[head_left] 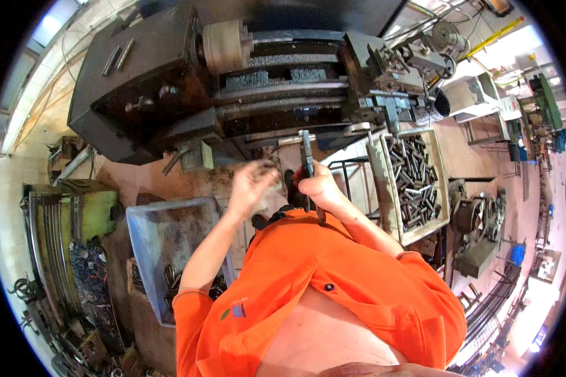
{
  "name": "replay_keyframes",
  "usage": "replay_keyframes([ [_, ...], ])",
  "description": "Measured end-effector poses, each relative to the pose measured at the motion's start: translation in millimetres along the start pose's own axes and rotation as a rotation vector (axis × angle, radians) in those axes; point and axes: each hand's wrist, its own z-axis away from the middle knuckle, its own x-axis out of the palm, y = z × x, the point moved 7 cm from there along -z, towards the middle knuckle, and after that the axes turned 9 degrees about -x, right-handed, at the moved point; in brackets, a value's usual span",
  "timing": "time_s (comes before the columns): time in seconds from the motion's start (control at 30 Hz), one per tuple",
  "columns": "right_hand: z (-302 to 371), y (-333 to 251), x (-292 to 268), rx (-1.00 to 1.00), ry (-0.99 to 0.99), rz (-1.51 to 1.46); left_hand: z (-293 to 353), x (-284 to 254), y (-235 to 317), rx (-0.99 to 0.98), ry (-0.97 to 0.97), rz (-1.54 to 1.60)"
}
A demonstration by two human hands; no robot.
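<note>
Upright in front of my orange shirt stands a long, slim metal tool that looks like a caliper [306, 152]. My right hand [317, 182] is closed round its middle part. To the left, my left hand [254, 183] is raised with its fingers bent and smeared by motion. Whether anything is between those fingers cannot be made out. Beyond both hands lies a dark lathe [283, 94], its pale round chuck [226, 46] at the left and its carriage [390, 69] at the right.
A tray [388, 207] full of short metal pieces stands right of my right arm. At the left, a translucent plastic bin [154, 251] holds some metal pieces. A green machine [75, 210] stands farther left. Two metal rods [118, 56] lie on the lathe's headstock. Metal shavings [248, 79] fill its bed.
</note>
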Motion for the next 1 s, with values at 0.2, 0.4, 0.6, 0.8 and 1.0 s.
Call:
replay_keyframes([
  [0.2,-97.7,-27.6,-60.1,-0.293,0.171,0.08,-53.7,89.0,-5.8,0.067,-0.264,-0.207],
  [0.4,-154.7,-62.1,-88.1,-0.262,0.216,-0.006,-136.6,111.4,24.6,-0.011,-0.382,0.207],
  [0.6,-188.1,-66.9,-103.0,-0.2,0.188,-0.034,-182.4,113.7,33.0,-0.052,-0.417,0.221],
  [0.8,-208.1,-71.1,-101.0,-0.17,0.183,-0.007,-185.4,111.4,55.6,-0.027,-0.452,0.343],
  [1.0,-220.1,-73.0,-79.5,-0.155,0.171,0.103,-184.1,89.7,53.7,-0.002,-0.407,0.351],
])
